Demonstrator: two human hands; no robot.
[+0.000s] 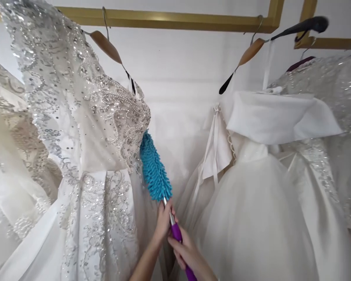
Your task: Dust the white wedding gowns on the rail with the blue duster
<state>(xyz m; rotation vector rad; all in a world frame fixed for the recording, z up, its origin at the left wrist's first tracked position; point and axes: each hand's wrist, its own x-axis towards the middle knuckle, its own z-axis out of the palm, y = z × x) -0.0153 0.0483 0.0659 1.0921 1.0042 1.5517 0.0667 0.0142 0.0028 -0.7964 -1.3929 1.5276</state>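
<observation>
Both hands grip the duster point(155, 168): left hand point(163, 220) high, right hand point(187, 253) on the handle; its head touches the beaded dress point(84, 128); dusting looks under way; next needs light strokes.

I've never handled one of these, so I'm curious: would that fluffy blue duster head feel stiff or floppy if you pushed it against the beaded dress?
The blue duster head is probably soft: its chenille nubs look plush where it meets the beaded dress. It curves slightly, so it likely bends. The left hand and right hand both grip the purple handle, which looks slim and rigid.
</observation>
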